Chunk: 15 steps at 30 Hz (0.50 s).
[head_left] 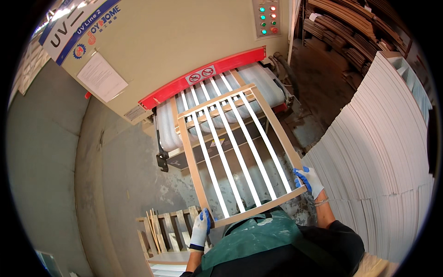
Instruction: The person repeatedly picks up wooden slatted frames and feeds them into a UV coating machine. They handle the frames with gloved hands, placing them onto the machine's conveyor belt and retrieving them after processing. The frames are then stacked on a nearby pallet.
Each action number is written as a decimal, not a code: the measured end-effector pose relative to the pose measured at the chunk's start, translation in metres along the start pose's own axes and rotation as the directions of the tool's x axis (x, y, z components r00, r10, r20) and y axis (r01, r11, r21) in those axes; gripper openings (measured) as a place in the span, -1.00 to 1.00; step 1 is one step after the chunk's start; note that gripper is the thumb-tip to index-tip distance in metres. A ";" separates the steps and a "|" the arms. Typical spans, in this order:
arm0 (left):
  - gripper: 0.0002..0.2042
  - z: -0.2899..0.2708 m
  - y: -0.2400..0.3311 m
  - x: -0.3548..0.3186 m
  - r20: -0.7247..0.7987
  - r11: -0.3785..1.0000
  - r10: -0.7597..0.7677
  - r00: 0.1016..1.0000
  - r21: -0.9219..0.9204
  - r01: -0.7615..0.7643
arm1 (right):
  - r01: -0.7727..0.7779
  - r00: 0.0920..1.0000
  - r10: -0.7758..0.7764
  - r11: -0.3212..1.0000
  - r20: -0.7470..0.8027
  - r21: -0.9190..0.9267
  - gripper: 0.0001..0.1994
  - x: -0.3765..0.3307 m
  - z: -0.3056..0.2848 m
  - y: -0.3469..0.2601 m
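Observation:
I hold a slatted wooden frame (278, 128) with tan rails and several white slats by its two near corners. My left hand (200, 229), in a white glove with blue-coated fingers, is closed on the near left corner. Gloved the same way, my right hand (310, 181) grips the near right corner. The frame's far end lies over the near part of a machine's conveyor belt (264, 87). A second slatted frame (174, 111) rests on the belt, partly under the first, its far end hidden beneath the machine's red guard bar (244, 57).
The large beige machine (184, 37) stands ahead, with a button panel (267, 18) at upper right. A tall stack of white boards (369, 152) rises close on my right. Brown boards (346, 27) are piled at far right. A wooden pallet (161, 231) lies at lower left.

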<state>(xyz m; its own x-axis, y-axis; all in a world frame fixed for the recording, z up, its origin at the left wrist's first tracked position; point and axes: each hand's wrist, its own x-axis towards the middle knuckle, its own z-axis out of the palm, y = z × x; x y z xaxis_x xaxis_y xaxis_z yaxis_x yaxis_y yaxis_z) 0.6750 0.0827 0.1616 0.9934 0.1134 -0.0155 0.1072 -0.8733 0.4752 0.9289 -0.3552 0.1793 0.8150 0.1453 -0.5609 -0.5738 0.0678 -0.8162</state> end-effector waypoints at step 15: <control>-0.73 -0.001 0.009 0.016 0.111 0.990 -0.095 0.989 -0.094 0.106 | -0.012 1.000 0.012 1.000 -0.004 0.025 -0.80 0.005 -0.002 0.006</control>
<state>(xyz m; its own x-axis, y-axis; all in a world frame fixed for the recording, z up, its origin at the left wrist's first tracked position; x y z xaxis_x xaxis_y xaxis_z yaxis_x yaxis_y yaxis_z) 0.6920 0.0775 0.1664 0.9771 0.1426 -0.1579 0.2071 -0.8079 0.5518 0.9295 -0.3558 0.1713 0.8083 0.1422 -0.5713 -0.5854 0.0903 -0.8057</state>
